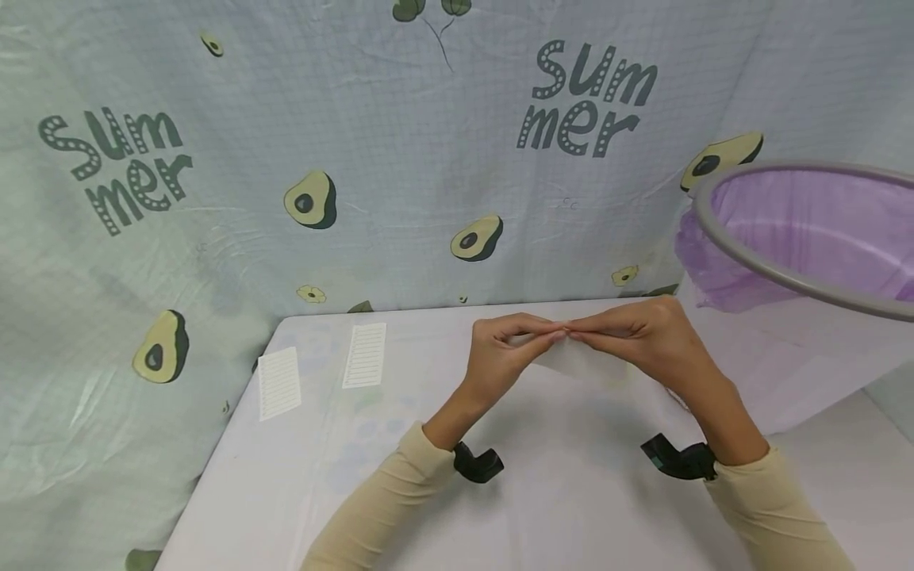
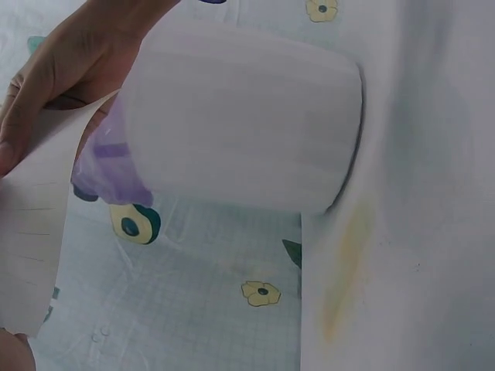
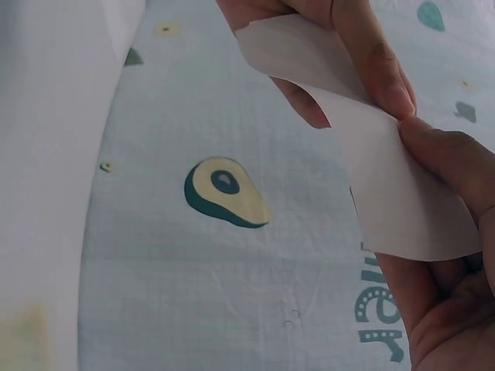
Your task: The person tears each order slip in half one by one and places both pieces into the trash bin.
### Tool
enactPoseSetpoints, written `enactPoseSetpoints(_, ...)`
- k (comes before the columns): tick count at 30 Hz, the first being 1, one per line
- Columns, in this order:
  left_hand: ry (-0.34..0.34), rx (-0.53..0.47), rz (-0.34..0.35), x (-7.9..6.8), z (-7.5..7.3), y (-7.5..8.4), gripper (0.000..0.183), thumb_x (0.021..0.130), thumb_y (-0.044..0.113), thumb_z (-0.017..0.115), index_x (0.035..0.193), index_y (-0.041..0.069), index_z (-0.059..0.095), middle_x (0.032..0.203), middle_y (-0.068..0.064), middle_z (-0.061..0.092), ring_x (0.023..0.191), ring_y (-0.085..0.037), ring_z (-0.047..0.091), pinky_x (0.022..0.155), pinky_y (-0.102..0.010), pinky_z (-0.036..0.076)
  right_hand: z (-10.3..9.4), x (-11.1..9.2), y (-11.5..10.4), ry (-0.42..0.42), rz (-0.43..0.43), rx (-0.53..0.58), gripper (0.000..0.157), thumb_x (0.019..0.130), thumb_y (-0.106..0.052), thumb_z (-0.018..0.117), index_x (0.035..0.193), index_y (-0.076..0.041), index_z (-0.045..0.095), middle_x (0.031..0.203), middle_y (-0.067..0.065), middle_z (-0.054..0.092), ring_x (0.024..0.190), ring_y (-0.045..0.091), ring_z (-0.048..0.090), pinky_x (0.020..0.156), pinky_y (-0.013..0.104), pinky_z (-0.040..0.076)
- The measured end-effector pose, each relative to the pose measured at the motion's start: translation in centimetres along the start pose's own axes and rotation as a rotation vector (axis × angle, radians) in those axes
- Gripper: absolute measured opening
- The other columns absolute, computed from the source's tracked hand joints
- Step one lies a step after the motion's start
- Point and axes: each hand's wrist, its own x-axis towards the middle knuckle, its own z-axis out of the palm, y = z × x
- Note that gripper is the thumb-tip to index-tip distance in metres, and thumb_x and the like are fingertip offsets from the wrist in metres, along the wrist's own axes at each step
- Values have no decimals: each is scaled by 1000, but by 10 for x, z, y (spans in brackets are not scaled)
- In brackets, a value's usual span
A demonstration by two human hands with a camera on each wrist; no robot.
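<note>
Both hands meet above the table, fingertips nearly together. My left hand (image 1: pixel 500 349) pinches one part of a thin white paper slip (image 3: pixel 418 201) between thumb and fingers. Close beside it, my right hand (image 1: pixel 643 337) pinches the same slip, its thumb tip against the left thumb in the right wrist view. The slip bends between the two hands, and faint printed lines show on its face in the left wrist view. Seen from the head, the paper hangs pale below the fingers and blends with the table.
Two lined white paper slips, one (image 1: pixel 280 383) at the table's left edge and another (image 1: pixel 364 355) beside it, lie flat. A white bin with a grey rim (image 1: pixel 757 274) and purple liner (image 1: pixel 735 277) stands at the right. Behind the table (image 1: pixel 400 507) hangs an avocado-print cloth (image 1: pixel 400 159).
</note>
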Motion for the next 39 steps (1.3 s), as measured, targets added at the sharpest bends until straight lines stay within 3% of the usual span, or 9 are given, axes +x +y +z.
enactPoseSetpoints(3,-10,-11,-2,3,3,1,13,86,-8,76,99,-13,75,98,-24,75,93,-27,76,80,-41,62,-7,0,0,-14,-10,-30,32,72,9,86,99,-9,83,92,-1,79,66,-6,63,54,11,43)
enactPoseSetpoints(15,-20,-55,10,23,19,7,13,86,-10,75,98,-15,74,96,-26,74,91,-30,76,79,-41,62,-31,3,-3,25,-72,-89,43,65,15,86,100,-9,83,92,1,78,61,-6,60,60,9,45)
enactPoseSetpoints(20,-62,-26,14,29,23,10,12,87,-8,75,98,-13,75,97,-24,75,91,-27,76,80,-38,62,-38,-1,-9,38,-64,-185,40,65,11,87,99,-10,83,87,-1,79,48,-8,36,49,10,33)
enactPoseSetpoints(22,-88,4,25,32,24,12,12,86,-8,76,98,-11,76,98,-23,75,92,-25,76,82,-36,62,-40,-5,-12,53,-67,-229,31,71,3,87,99,-10,83,85,-1,79,48,-7,29,46,12,27)
enactPoseSetpoints(24,-111,22,32,36,25,15,12,86,-9,75,98,-11,76,98,-22,75,92,-24,75,84,-35,61,-42,-8,-14,77,-73,-266,16,84,-15,84,99,-11,83,84,0,78,48,-7,29,45,13,25)
enactPoseSetpoints(25,-118,29,35,38,25,18,12,86,-10,75,98,-11,76,97,-22,75,92,-23,76,84,-35,61,-42,-8,-15,89,-84,-281,18,89,-25,80,99,-11,83,84,0,79,48,-7,30,45,13,25)
enactPoseSetpoints(29,-139,21,34,46,27,35,12,86,-12,73,98,-13,75,96,-26,74,92,-24,76,85,-35,61,-46,-7,-19,133,-113,-334,51,99,-54,57,96,-10,83,80,3,78,48,-7,29,46,13,24)
enactPoseSetpoints(33,-144,3,26,54,30,47,11,86,-14,72,97,-16,74,95,-28,73,92,-27,75,86,-35,60,-51,-4,-23,166,-143,-357,54,100,-54,57,90,-8,83,76,5,77,48,-6,32,46,12,24)
enactPoseSetpoints(39,-118,-72,13,61,36,35,12,86,-14,72,98,-16,73,97,-29,73,93,-33,74,86,-38,61,-56,2,-31,234,-120,-347,58,97,-56,60,84,-4,82,71,10,75,48,-5,43,48,11,25)
